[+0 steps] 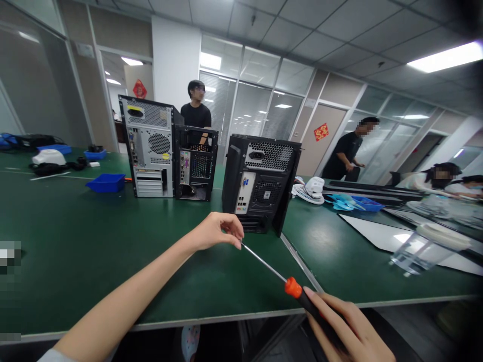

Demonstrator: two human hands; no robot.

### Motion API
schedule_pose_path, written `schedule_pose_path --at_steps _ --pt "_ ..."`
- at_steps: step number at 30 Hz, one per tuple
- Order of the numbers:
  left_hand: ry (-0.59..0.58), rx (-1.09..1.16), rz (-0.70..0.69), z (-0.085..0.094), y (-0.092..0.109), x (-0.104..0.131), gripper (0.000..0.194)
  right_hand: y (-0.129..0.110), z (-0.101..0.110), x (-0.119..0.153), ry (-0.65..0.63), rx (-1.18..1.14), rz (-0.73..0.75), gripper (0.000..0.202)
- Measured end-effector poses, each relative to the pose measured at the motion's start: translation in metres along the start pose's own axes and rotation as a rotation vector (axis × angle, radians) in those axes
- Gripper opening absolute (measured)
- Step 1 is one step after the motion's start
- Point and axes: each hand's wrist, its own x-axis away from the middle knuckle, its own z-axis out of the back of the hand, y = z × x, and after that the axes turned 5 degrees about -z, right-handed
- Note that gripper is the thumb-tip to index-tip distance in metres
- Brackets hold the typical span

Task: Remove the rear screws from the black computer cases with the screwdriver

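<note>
My right hand (349, 327) grips a screwdriver (264, 262) by its black and orange handle, the long metal shaft slanting up to the left. My left hand (223, 231) is closed in a pinch right at the screwdriver's tip. Anything small between those fingertips is too hidden to make out. Just behind the left hand stands a black computer case (260, 183), its rear side facing me with ports, a fan grille and a power socket. Its side panel (289, 193) stands out at an angle along the right edge.
Two more computer cases, a grey one (153, 151) and a black one (196, 163), stand behind to the left. A blue bin (107, 183) lies left of them. At right are a white fan (312, 190), a flat panel (373, 234) and a clear container (426, 251). Other people are beyond the table.
</note>
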Motion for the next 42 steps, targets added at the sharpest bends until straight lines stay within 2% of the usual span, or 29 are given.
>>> schedule_pose_path --at_steps 10,14,22,25,30,34,38,42 --pt "0.01 -0.139 -0.046 -0.002 0.003 -0.001 0.014 0.004 -0.002 -0.005 -0.008 -0.044 -0.007 0.034" --pt "-0.007 -0.159 -0.071 -0.003 0.002 -0.002 0.014 0.004 -0.001 -0.006 -0.013 -0.105 -0.027 0.034" --pt "-0.026 -0.138 -0.065 -0.001 0.003 -0.007 0.032 0.007 0.005 -0.014 0.036 -0.156 -0.082 0.028" --pt "-0.012 -0.179 -0.061 0.001 0.007 -0.012 0.032 0.009 0.005 -0.017 0.061 -0.163 -0.1 0.027" --pt "0.081 -0.418 -0.114 0.008 0.013 -0.028 0.02 0.015 0.003 -0.023 0.109 -0.155 -0.154 0.031" --pt "0.179 -0.637 -0.226 0.02 0.014 -0.046 0.013 0.024 0.002 -0.033 0.172 -0.155 -0.233 0.032" --pt "0.297 -0.864 -0.39 0.034 0.017 -0.064 0.013 0.033 0.0 -0.049 0.244 -0.132 -0.367 0.028" --pt "0.437 -0.999 -0.495 0.049 0.026 -0.085 0.023 0.043 -0.005 -0.069 0.364 -0.111 -0.566 0.037"
